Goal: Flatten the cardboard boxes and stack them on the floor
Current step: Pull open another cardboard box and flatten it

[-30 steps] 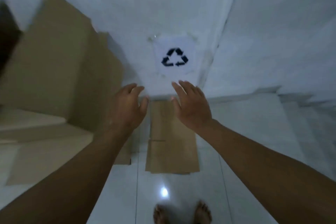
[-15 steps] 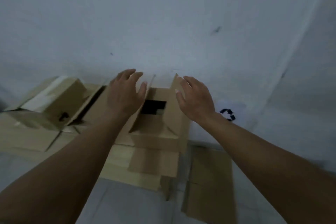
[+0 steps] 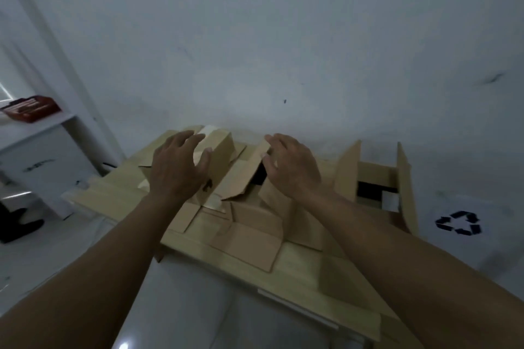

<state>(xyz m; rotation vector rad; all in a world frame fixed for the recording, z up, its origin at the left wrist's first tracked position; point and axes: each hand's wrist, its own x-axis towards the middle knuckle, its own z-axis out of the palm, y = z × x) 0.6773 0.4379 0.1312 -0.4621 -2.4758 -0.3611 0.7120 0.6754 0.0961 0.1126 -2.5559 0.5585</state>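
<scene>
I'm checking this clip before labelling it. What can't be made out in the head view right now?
- Whether the left hand and right hand touch the cardboard boxes: the hands' backs hide the contact.
- Inside of the open box: too dark.
- Red box on the shelf: print too small, partly cut by the left edge.
- Dark object at lower left: dim, cut off.

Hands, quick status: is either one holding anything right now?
Left hand: open, fingers spread over the taped box, gripping nothing.
Right hand: open, fingers relaxed above the open box, holding nothing.
</scene>
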